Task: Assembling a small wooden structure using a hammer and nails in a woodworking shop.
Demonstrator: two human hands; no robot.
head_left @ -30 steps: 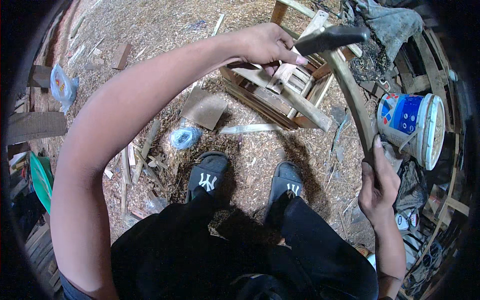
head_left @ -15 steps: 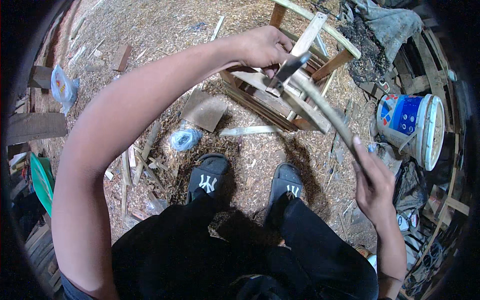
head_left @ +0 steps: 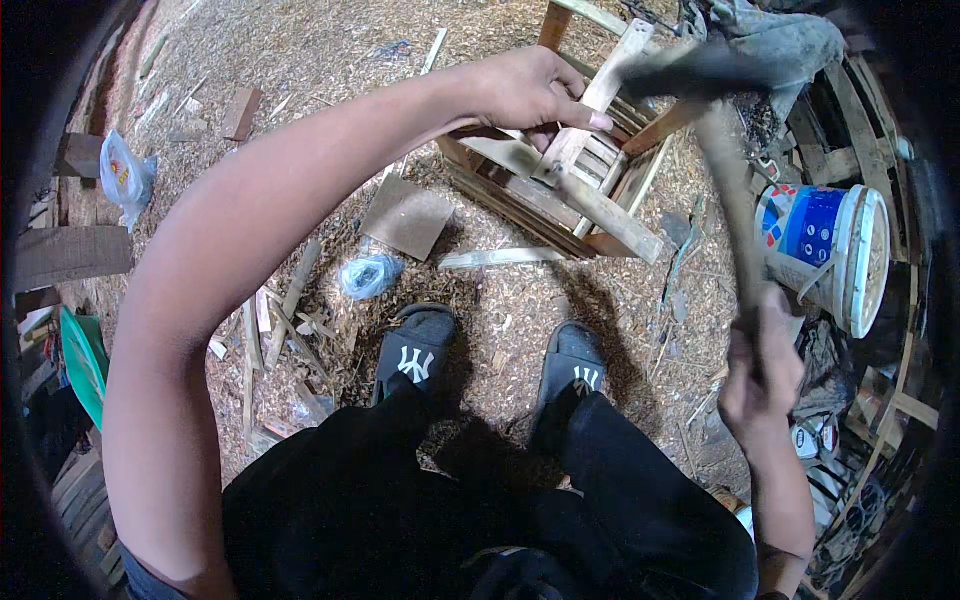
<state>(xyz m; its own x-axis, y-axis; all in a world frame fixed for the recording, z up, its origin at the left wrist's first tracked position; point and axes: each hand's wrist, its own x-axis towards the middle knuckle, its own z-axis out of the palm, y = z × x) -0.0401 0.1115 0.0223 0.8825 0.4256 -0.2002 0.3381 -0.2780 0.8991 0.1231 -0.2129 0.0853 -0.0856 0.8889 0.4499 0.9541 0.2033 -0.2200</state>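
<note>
My right hand [head_left: 765, 375] is wrapped round the wooden handle of a hammer [head_left: 730, 185]. Its dark head, smeared by motion, is up to the right of a pale wooden slat [head_left: 618, 70]. That slat lies across a small wooden frame with legs and slatted sides [head_left: 520, 205], which looks like a stool or chair. My left hand [head_left: 540, 95] grips the slat near its lower end, thumb on top and fingers curled underneath, partly hidden. Below this hand, a pale rail [head_left: 615, 220] of the frame slopes down to the right. I cannot make out a nail.
Sawdust and wood scraps cover the ground. A white-and-blue bucket [head_left: 820, 250] lies tilted at right. A square board piece [head_left: 408, 217] and a blue plastic bundle [head_left: 370, 277] lie before my slippers [head_left: 418, 350]. A plastic bag [head_left: 127, 178] and a green basin [head_left: 82, 360] are at left.
The hammer head has swung up and right, away from the slat, and my right hand has moved slightly right and down. My left hand still holds the slat, its thumb now more extended.
</note>
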